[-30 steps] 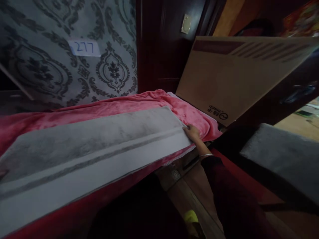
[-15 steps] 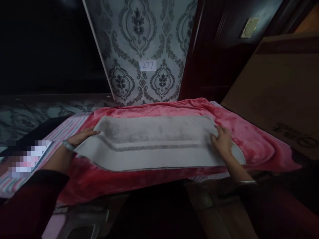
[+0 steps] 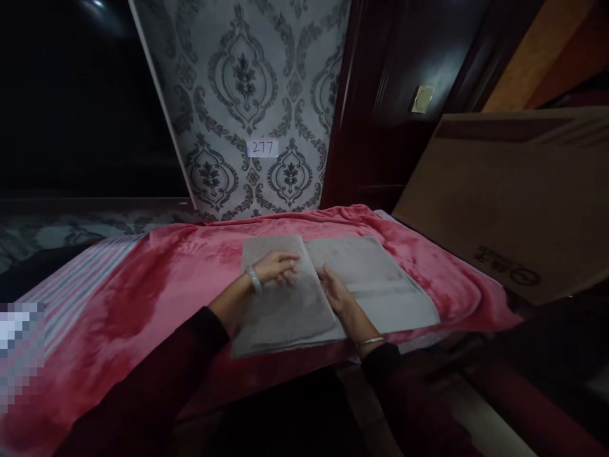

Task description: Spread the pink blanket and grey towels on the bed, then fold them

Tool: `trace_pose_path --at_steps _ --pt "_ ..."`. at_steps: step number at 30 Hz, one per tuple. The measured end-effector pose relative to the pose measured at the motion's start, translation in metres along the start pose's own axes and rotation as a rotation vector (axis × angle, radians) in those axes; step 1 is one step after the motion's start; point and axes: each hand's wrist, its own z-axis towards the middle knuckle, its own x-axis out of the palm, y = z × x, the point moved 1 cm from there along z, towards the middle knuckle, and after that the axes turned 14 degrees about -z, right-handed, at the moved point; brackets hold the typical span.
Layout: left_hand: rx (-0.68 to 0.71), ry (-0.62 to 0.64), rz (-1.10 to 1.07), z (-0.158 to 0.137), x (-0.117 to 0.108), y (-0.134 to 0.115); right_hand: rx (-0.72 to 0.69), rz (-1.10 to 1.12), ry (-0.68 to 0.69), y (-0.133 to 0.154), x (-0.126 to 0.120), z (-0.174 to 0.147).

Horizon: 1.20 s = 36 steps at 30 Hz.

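A grey towel (image 3: 347, 260) with a paler band lies across a pink plush blanket (image 3: 190, 285). Its left part is turned over onto the middle as a flap (image 3: 290, 311), whose right edge runs at a slant. My left hand (image 3: 275, 266) is over the flap, fingers stretched to the right and slightly apart, gripping nothing. Beside the flap's edge, my right hand (image 3: 337, 292) rests with its thumb raised and apart from the fingers. Those fingers are partly hidden near the edge.
A large cardboard box (image 3: 499, 197) leans at the right, near a dark door (image 3: 394, 76). Patterned wallpaper (image 3: 242, 82) with a paper label reading 277 (image 3: 262, 148) is behind. A dark screen (image 3: 80, 101) stands at the left, above a striped cloth (image 3: 90, 266).
The towel's left end has been folded over to the right onto its middle. Both hands have moved from the towel's two ends to its centre, and the view has shifted slightly.
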Motion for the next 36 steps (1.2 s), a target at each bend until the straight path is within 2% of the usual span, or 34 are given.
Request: trace_pose_path --at_steps 3,5,7,9,11,13,15,18,21,25,29,33,36 --pt "0.233 -0.36 -0.04 -0.003 -0.057 0.014 0.038 -0.047 -0.06 -0.006 -0.008 0.005" --pt "0.347 -0.54 -0.098 -0.009 -0.092 0.026 0.052 -0.107 -0.115 -0.006 -0.008 0.013" --pt "0.398 -0.599 -0.167 -0.015 -0.114 0.042 0.065 -0.195 -0.171 -0.003 -0.007 0.019" --pt "0.427 -0.607 -0.203 -0.018 -0.124 0.06 0.048 -0.294 -0.222 0.003 -0.006 0.022" --pt "0.449 -0.61 -0.152 -0.019 -0.127 0.075 -0.025 -0.378 -0.272 0.012 -0.008 0.019" --pt "0.469 -0.586 -0.009 -0.019 -0.125 0.083 -0.12 -0.439 -0.326 0.018 -0.015 0.01" --pt "0.489 -0.526 0.171 -0.017 -0.122 0.085 -0.148 -0.482 -0.381 0.019 -0.025 -0.001" --pt "0.511 -0.478 0.379 -0.015 -0.117 0.082 -0.045 -0.496 -0.413 0.011 -0.039 -0.013" --pt "0.479 -0.511 0.44 -0.014 -0.112 0.082 0.042 -0.492 -0.404 0.005 -0.045 -0.015" --pt "0.432 -0.51 0.328 -0.013 -0.107 0.085 0.06 -0.57 -0.39 0.012 -0.045 -0.008" --pt "0.373 -0.554 0.089 -0.015 -0.106 0.087 0.031 -0.819 -0.5 0.019 -0.051 0.005" --pt "0.267 -0.517 -0.166 -0.021 -0.1 0.085 0.033 -0.907 -0.572 0.015 -0.061 0.017" --pt "0.202 -0.485 -0.237 -0.025 -0.093 0.081 0.023 -0.965 -0.627 0.011 -0.066 0.02"
